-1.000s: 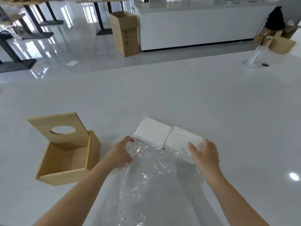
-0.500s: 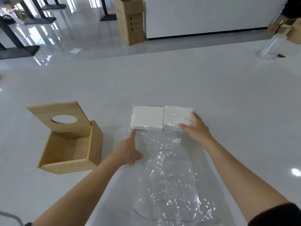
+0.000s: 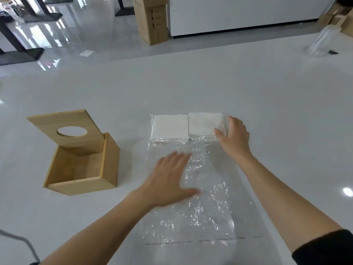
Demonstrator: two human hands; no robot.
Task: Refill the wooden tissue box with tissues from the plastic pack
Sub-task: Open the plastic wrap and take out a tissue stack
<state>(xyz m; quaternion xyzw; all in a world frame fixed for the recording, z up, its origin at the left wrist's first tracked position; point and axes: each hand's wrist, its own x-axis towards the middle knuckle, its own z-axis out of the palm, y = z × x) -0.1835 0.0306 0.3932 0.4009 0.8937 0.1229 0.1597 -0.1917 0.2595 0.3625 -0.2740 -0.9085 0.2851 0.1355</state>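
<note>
The wooden tissue box (image 3: 80, 165) stands open and empty on the left of the white table, its lid (image 3: 66, 127) with the oval hole tilted back. A long clear plastic pack (image 3: 202, 203) lies flat in front of me, with two white tissue stacks (image 3: 170, 129) side by side at its far end, inside the film. My left hand (image 3: 170, 178) lies flat, fingers spread, on the empty part of the pack. My right hand (image 3: 235, 136) rests on the right stack's (image 3: 204, 123) near right corner, fingers apart, gripping nothing.
A clear plastic cup or bag (image 3: 322, 43) lies at the table's far right. Beyond the far table edge stand a cardboard carton (image 3: 152, 20), a white counter (image 3: 248, 14) and dark table legs (image 3: 17, 41) on a glossy floor.
The pack has been turned square to me and pushed flat. My left hand slid back toward me and spread out on the film; my right hand moved to the right stack's corner.
</note>
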